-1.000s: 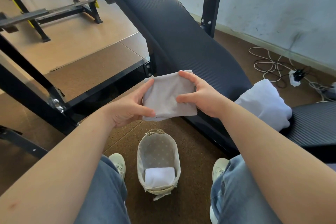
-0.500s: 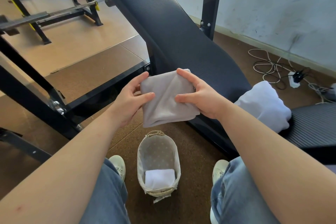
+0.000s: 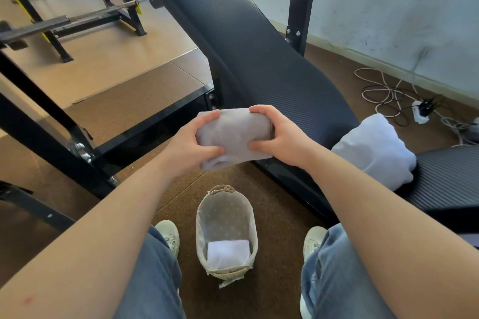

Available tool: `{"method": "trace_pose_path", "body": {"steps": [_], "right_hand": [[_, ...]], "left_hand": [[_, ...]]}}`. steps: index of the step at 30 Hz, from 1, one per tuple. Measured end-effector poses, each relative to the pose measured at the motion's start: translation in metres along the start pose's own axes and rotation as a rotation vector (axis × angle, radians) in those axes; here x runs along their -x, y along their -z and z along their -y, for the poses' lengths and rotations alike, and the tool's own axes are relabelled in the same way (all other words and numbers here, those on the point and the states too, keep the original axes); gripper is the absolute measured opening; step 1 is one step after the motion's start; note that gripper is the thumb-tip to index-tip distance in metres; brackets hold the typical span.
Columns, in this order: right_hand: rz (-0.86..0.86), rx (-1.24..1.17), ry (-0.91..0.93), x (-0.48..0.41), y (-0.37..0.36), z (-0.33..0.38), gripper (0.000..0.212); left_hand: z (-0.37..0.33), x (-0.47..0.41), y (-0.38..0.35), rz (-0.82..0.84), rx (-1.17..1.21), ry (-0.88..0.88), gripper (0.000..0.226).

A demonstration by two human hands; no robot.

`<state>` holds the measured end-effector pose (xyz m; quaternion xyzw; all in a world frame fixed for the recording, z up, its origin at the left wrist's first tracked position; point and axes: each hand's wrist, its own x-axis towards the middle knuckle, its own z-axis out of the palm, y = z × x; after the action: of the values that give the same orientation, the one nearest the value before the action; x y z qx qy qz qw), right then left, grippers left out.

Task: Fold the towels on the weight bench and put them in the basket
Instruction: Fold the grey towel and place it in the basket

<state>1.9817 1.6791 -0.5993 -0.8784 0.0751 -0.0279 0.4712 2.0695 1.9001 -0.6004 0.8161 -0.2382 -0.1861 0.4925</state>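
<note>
Between both hands' fingers, thumbs on top, sits the grey towel.

Both arms are bare; faded blue jeans cover the legs, with pale off-white lace-up sneakers below.

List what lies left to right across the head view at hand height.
Left hand → grey folded cloth towel, in the grip of both hands → right hand → crumpled white cloth towel on the black padded weight bench → white plastic power strip.
</note>
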Motion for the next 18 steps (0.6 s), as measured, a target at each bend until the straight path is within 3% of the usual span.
{"method": "trace_pose_path", "body": {"steps": [2, 6, 11, 15, 18], "right_hand": [[-0.006, 0.094, -0.003, 0.000, -0.001, -0.001, 0.077], [-0.133, 0.129, 0.035, -0.002, -0.005, -0.004, 0.059], [-0.155, 0.133, 0.002, -0.007, -0.001, -0.006, 0.049], [-0.107, 0.007, -0.038, -0.007, 0.006, -0.004, 0.048], [-0.076, -0.251, -0.097, -0.007, 0.008, -0.001, 0.041]], "left_hand": [[0.004, -0.002, -0.002, -0.008, -0.133, -0.033, 0.085], [0.010, -0.002, -0.006, -0.132, -0.249, -0.082, 0.078], [0.006, -0.001, -0.005, -0.247, -0.262, -0.064, 0.063], [0.005, -0.002, -0.002, -0.292, -0.283, -0.071, 0.055], [0.002, -0.004, 0.001, -0.312, -0.124, -0.061, 0.050]]}}
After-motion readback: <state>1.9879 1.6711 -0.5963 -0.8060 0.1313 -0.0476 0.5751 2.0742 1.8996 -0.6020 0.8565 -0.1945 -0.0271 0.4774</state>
